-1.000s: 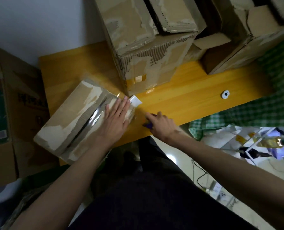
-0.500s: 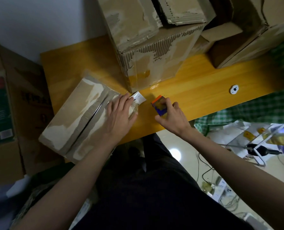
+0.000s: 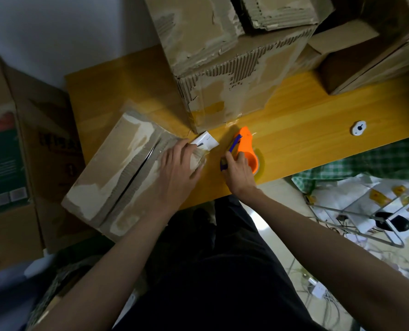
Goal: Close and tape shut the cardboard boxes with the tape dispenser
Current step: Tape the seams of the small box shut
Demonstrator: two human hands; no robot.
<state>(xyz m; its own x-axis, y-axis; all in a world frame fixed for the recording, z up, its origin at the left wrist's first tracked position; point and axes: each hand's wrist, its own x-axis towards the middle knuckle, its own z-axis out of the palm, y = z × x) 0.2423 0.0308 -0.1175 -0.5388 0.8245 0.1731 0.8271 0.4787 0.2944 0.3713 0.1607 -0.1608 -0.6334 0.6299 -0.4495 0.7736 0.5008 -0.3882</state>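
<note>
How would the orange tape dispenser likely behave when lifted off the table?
The tape dispenser looks like rigid plastic, so probably stiff and light. The right hand grips it alone, suggesting easy handling. Its roll sits enclosed, so rolling seems unlikely.

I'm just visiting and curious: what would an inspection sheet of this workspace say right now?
Surface: yellow wooden table, partly bare.
Job's things: small cardboard box, flaps closed, tape along seam; orange tape dispenser; larger worn boxes behind.
Clutter: white card by the small box; white round object.
Hands: left hand flat on the small box; right hand gripping the dispenser.
Cables: wires and a power strip on the floor.
Surroundings: green checked cloth; printed carton at left.
</note>
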